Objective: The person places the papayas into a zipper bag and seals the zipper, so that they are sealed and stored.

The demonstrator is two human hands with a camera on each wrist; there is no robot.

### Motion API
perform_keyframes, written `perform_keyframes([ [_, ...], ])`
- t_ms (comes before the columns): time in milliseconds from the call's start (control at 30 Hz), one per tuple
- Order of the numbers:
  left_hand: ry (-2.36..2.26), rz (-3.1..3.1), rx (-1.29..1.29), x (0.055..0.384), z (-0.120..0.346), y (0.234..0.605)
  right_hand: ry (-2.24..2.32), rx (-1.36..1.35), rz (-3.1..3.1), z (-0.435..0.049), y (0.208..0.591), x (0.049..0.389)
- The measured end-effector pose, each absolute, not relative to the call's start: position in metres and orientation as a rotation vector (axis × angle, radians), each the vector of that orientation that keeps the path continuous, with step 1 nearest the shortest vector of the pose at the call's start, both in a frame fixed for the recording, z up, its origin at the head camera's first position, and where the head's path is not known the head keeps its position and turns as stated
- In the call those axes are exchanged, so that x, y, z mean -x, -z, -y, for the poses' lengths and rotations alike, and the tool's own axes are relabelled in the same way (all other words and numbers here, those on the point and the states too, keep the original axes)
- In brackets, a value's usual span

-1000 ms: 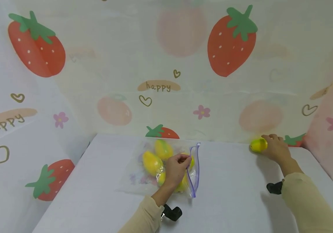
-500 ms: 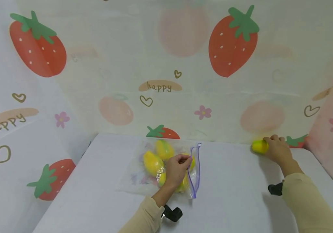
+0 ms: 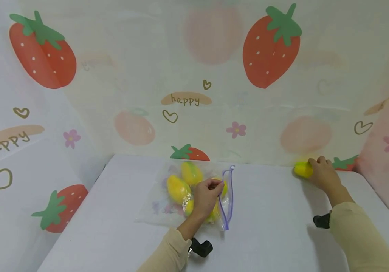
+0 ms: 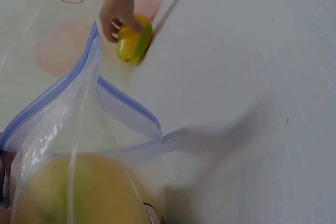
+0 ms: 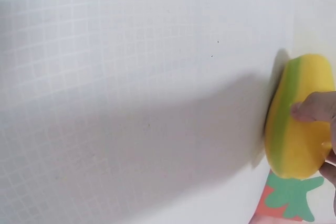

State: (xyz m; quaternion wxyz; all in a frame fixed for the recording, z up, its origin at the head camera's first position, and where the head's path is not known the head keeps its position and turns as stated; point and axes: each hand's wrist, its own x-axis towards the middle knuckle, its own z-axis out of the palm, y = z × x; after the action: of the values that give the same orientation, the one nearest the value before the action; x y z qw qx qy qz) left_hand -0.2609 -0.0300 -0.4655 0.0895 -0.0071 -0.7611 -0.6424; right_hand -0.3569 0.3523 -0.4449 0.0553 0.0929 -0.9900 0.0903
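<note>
Near the middle of the table lies a clear zip bag with a purple zip edge, holding several yellow fruits. My left hand pinches the bag at its zip edge, and the mouth stands apart in the left wrist view. At the back right, my right hand grips a yellow papaya with a green stripe. The right wrist view shows the thumb on the side of the papaya, near the stripe; the other fingers are partly hidden behind it.
A white table runs back to a wall cloth printed with strawberries, hearts and flowers. The right hand is right by the table's back edge. Black wrist cameras hang under both sleeves.
The papaya has turned slightly in my right hand since a second ago, at nearly the same spot. My left hand and the bag have stayed put.
</note>
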Motion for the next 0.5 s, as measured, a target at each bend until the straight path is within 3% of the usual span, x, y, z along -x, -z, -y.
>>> perform_keyframes([
  [500, 1.897, 2.268, 0.009, 0.2619, 0.0285, 0.4653, -0.141, -0.315, 2.995, -0.3553, 0.4484, 0.3588],
])
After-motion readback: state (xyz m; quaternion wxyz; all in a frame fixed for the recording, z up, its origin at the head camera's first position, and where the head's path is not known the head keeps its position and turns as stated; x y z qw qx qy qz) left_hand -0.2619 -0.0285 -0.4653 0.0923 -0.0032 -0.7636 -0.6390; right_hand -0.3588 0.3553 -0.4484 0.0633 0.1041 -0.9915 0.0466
